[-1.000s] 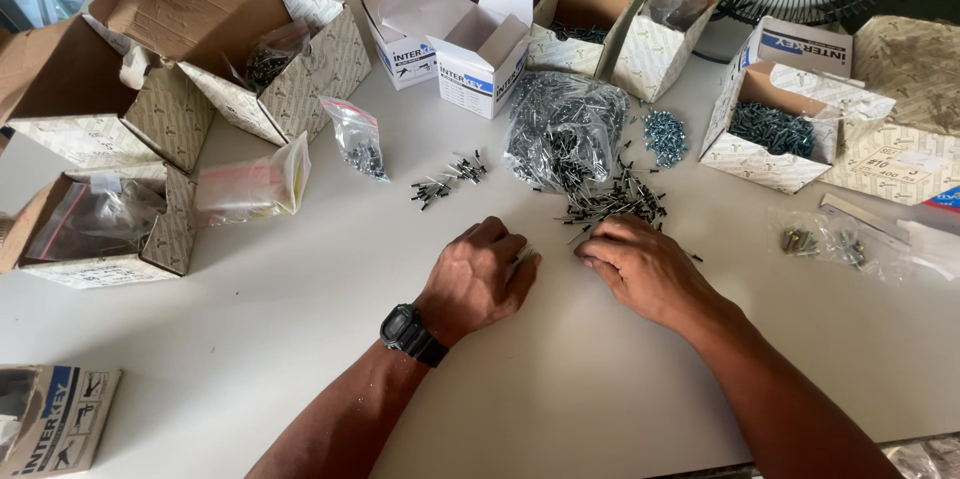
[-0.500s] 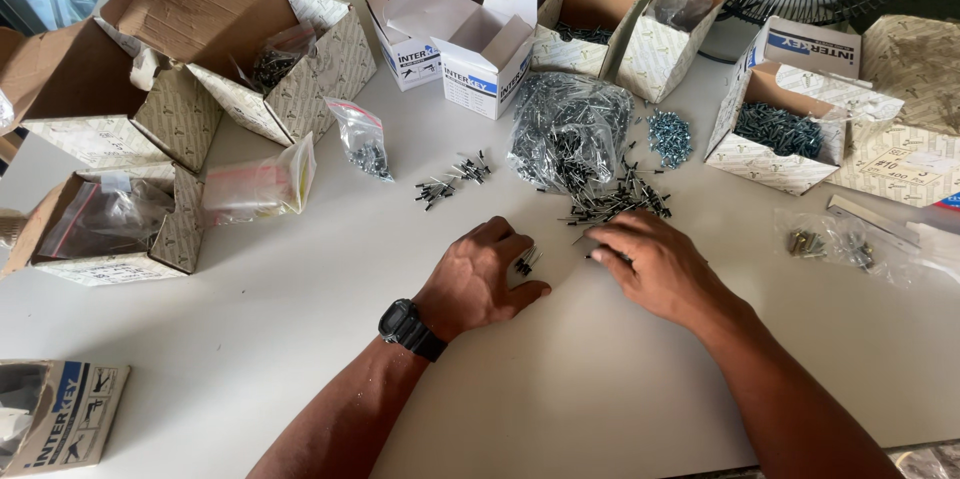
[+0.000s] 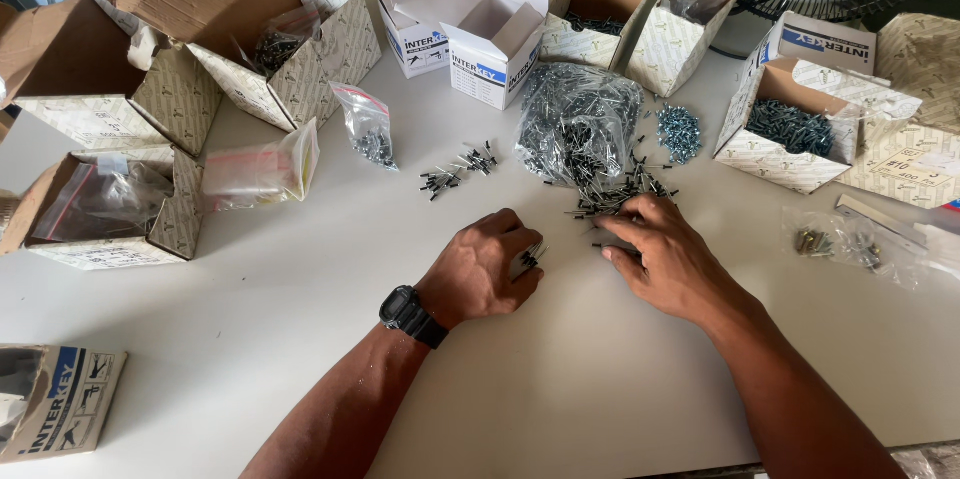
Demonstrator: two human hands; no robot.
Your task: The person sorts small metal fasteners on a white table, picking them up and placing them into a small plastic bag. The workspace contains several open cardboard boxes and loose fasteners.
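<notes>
On the white tabletop, the left hand, with a black digital wristwatch on its wrist, lay curled knuckles-up, and a small cluster of dark, thin metal rivets showed just under its fingertips; whether the fingers actually pinched any of them could not be told. The right hand reached forward with its fingers spread and lowered onto the near edge of a loose scatter of the same dark rivets, touching them, though no closed pinch was visible. That scatter spilled from a clear plastic bag packed with silvery-grey rivets just behind it. A second small group of rivets lay apart to the left, near a small clear zip bag of dark fasteners. A heap of pale blue screws sat beside the big bag, and an open patterned cardboard box of dark screws stood farther right. More open cardboard boxes ringed the table's far and left sides. Judging by their look, the rivets would be light, stiff and smooth, apt to roll or slip and to tangle in a pile; each seemed best pinched across its thin shank between thumb and forefinger.
</notes>
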